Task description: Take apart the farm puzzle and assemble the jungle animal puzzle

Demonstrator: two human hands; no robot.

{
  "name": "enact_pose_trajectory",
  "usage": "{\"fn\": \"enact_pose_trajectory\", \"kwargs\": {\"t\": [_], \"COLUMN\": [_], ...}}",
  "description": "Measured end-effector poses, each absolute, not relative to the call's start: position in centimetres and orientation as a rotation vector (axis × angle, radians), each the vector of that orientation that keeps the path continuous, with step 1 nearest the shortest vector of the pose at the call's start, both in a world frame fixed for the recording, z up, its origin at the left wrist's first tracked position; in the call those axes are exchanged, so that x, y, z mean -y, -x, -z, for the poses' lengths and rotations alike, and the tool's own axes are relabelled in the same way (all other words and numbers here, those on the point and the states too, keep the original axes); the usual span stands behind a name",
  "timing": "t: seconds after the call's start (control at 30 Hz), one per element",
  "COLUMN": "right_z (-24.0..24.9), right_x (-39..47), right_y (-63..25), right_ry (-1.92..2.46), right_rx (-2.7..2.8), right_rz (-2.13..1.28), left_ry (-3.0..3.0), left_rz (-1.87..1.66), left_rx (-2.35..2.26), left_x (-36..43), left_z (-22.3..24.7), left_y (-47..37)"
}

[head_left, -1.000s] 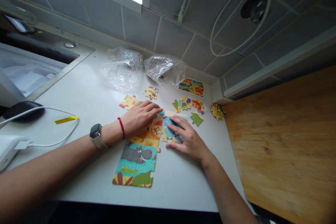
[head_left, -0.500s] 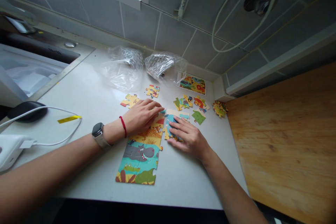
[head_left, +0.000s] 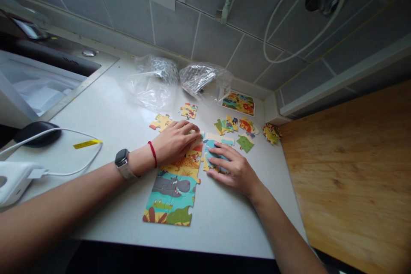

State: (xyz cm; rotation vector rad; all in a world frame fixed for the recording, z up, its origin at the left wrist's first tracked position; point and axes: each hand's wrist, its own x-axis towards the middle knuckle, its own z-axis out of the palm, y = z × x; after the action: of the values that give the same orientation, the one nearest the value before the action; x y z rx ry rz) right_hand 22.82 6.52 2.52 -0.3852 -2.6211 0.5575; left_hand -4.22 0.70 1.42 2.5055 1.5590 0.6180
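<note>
My left hand (head_left: 177,141) lies over the upper part of a partly joined jigsaw puzzle (head_left: 173,186), palm down with its fingers stretched out, hiding several pieces. Below it the puzzle shows a grey hippo, a crocodile and a green bush. Just right of this part is a puzzle section with a blue elephant (head_left: 210,147); a narrow gap runs between the two. On that section rest the spread fingers of my right hand (head_left: 233,167), covering part of the elephant. Loose puzzle pieces lie beyond: one (head_left: 189,111) above my left hand and a green one (head_left: 245,143) near my right.
Crumpled clear plastic bags (head_left: 205,79) lie by the tiled wall, beside a picture card (head_left: 238,102). A small pile of pieces (head_left: 272,133) sits at the right counter edge. At left are a sink (head_left: 111,66), a black mouse-shaped object (head_left: 38,134) and a white charger (head_left: 16,182) with cable.
The whole view has shifted slightly. Both hands stay at the same places on the puzzle, and the loose pieces have not moved.
</note>
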Motion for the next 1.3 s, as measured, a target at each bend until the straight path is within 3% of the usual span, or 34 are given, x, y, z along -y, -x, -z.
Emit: {"fn": "enact_pose_trajectory", "kwargs": {"t": [1.0, 1.3], "right_z": [-3.6, -3.6], "right_x": [-7.8, -8.3], "right_y": [-25.1, -25.6], "right_ry": [0.594, 0.579], "right_rx": [2.746, 2.613], "right_rz": [-0.770, -0.806], "left_ry": [-2.425, -2.321], "left_rz": [-0.635, -0.945], "left_rx": [-1.552, -1.661], "left_x": [-0.7, -1.9], "left_z": [-0.2, -1.7], "left_y": [4.8, 6.9]}}
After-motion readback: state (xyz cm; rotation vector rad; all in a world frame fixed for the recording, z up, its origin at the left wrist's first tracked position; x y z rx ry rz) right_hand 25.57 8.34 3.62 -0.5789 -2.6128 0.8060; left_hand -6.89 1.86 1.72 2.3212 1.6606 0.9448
